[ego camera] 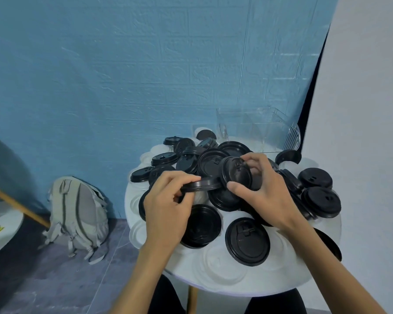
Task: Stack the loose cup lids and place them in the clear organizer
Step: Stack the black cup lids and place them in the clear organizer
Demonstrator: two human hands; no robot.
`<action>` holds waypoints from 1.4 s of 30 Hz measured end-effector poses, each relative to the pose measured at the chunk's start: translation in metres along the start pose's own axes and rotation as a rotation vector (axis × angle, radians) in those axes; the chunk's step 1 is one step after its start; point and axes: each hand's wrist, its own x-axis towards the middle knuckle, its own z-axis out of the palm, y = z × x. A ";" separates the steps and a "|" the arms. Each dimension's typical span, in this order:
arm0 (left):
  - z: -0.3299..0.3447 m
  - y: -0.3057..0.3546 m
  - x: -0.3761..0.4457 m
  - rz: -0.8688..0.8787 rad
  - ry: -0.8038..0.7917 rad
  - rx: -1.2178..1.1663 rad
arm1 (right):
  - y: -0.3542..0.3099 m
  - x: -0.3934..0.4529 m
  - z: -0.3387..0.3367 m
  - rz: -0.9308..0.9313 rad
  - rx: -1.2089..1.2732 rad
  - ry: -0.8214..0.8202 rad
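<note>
I am sitting at a small round white table (322, 274) that is covered with loose cup lids, and I am holding one black lid in each hand. My left hand (168, 207) is curling its fingers and thumb around a black lid (202, 185) that is lying almost flat, edge toward me. My right hand (262, 191) is pinching another black lid (236, 174) by its rim, tilted up so its face is showing; the two lids are touching each other above the pile of black lids (213, 159). White lids (218, 266) are lying flat on the table too (they are hard to see against the white top). The clear organizer (256, 130) is standing at the far edge of the table, behind the pile, near the blue wall (123, 64). A grey backpack (80, 214) is leaning against the wall on the floor to my left
</note>
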 end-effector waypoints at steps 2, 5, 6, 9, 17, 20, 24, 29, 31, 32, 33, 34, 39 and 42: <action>0.004 0.002 0.002 0.036 0.076 -0.021 | -0.005 0.002 0.000 0.001 0.057 -0.010; 0.009 0.005 0.005 0.090 0.134 -0.057 | -0.014 0.006 0.002 -0.008 0.165 -0.079; 0.010 0.008 0.005 0.102 0.147 -0.062 | -0.018 0.007 0.004 -0.012 0.184 -0.121; 0.013 0.014 0.005 0.089 0.188 -0.088 | -0.024 0.009 0.007 -0.007 0.205 -0.213; 0.014 0.016 0.009 0.120 0.264 -0.029 | -0.034 0.010 0.004 -0.019 0.241 -0.289; 0.012 0.017 0.010 0.144 0.277 -0.012 | -0.034 0.010 0.002 -0.010 0.259 -0.310; 0.011 0.013 0.013 0.180 0.188 -0.012 | -0.036 0.009 -0.001 -0.025 0.241 -0.362; 0.010 0.007 0.015 0.199 0.206 0.044 | -0.034 0.008 0.000 -0.051 0.226 -0.404; 0.009 0.009 0.015 0.162 0.226 0.031 | -0.031 0.004 0.004 -0.126 0.241 -0.332; 0.009 0.013 0.016 0.124 0.224 -0.011 | -0.029 0.003 0.006 -0.172 0.251 -0.276; 0.007 0.017 0.017 0.065 0.213 -0.080 | -0.028 0.002 0.008 -0.204 0.269 -0.227; 0.006 0.023 0.018 -0.014 0.191 -0.166 | -0.026 0.003 0.010 -0.219 0.290 -0.193; -0.006 0.047 0.021 -0.469 -0.166 -0.564 | -0.023 0.006 0.012 -0.215 0.317 -0.145; -0.018 0.047 0.025 -0.668 -0.385 -0.860 | -0.023 0.005 0.009 -0.226 0.237 -0.123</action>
